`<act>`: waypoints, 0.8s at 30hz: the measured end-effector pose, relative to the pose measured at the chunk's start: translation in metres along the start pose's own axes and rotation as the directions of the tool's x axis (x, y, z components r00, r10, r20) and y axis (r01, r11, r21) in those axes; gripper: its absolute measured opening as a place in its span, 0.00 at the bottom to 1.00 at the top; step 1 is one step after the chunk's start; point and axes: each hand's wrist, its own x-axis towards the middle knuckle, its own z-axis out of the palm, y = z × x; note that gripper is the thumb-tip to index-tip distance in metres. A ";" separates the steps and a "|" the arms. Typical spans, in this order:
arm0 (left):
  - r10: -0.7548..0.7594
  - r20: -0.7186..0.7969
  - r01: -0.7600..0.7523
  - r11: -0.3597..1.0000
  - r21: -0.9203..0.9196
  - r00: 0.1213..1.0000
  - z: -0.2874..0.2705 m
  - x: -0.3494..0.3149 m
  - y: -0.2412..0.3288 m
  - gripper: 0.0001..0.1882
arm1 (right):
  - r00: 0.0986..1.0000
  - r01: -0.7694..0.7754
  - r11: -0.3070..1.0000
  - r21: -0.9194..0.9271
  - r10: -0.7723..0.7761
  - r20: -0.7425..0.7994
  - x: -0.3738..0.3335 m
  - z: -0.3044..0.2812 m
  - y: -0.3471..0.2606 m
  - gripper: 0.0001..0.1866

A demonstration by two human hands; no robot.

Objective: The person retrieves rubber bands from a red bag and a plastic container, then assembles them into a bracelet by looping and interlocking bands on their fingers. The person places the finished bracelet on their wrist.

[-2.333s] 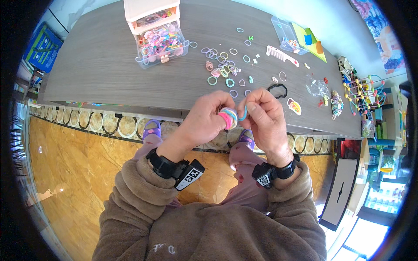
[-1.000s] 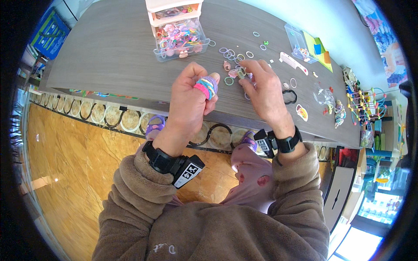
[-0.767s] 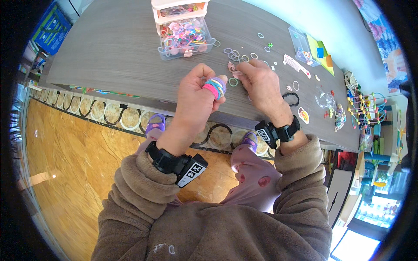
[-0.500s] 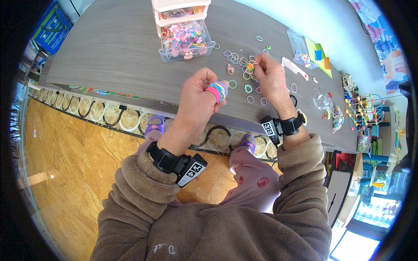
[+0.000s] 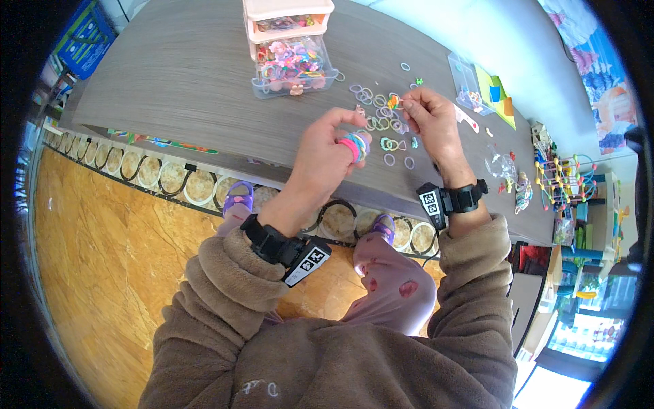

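Several hair ties (image 5: 355,145) in pink, blue and cream are bunched in my left hand (image 5: 323,155), its lower fingers curled round them. Its index finger stretches out, the tip close to a small pink ornament (image 5: 360,110); I cannot tell whether they touch. My right hand (image 5: 434,128) pinches a hair tie with an orange and green ornament (image 5: 394,102) between thumb and fingertips. Below and beside that lie loose pastel hair ties (image 5: 380,124) on the grey wooden table (image 5: 184,82). A teal hair tie (image 5: 389,144) lies nearer the front edge.
A pink drawer box (image 5: 289,9) stands at the back, its clear drawer (image 5: 293,83) pulled out and full of hair accessories. On the right are a white comb (image 5: 467,122), a clear tray (image 5: 465,75), a yellow card (image 5: 503,102), a twisted bundle of hair ties (image 5: 523,193) and a bead maze (image 5: 562,178).
My left hand has shifted right and its index finger has stretched out. My right hand has moved slightly right and down, still pinching the ornamented hair tie.
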 end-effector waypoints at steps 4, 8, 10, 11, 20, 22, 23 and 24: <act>-0.045 -0.002 0.045 0.997 -0.062 0.999 0.004 -0.002 0.001 0.12 | 0.998 -0.043 0.978 0.205 0.033 0.052 0.005 0.008 -0.018 0.04; -0.031 -0.058 0.024 0.993 -0.114 0.998 0.002 -0.004 0.003 0.11 | 0.985 0.079 0.996 0.050 -0.086 0.146 0.023 0.017 -0.048 0.05; -0.025 -0.084 0.010 0.983 -0.181 0.996 0.000 -0.005 0.004 0.11 | 0.980 0.113 0.993 0.026 -0.116 0.164 0.035 0.029 -0.062 0.05; -0.033 -0.087 0.017 0.984 -0.176 0.996 -0.001 -0.005 0.005 0.10 | 0.970 0.159 0.987 0.030 -0.162 0.182 0.042 0.036 -0.067 0.05; -0.018 -0.133 -0.014 0.972 -0.235 0.991 -0.013 -0.010 0.017 0.10 | 0.974 0.154 0.975 -0.160 -0.123 0.189 0.053 0.045 -0.071 0.08; 0.007 -0.135 -0.044 0.962 -0.268 0.991 -0.016 -0.009 0.015 0.10 | 0.987 0.091 0.967 -0.238 -0.056 0.148 0.042 0.027 -0.065 0.08; -0.010 -0.154 -0.034 0.959 -0.280 0.988 -0.017 -0.008 0.014 0.11 | 0.991 0.059 0.960 -0.274 -0.023 0.130 0.035 0.019 -0.060 0.08; -0.023 -0.172 -0.029 0.956 -0.293 0.985 -0.019 -0.007 0.013 0.11 | 0.993 0.051 0.951 -0.306 -0.015 0.121 0.031 0.007 -0.057 0.08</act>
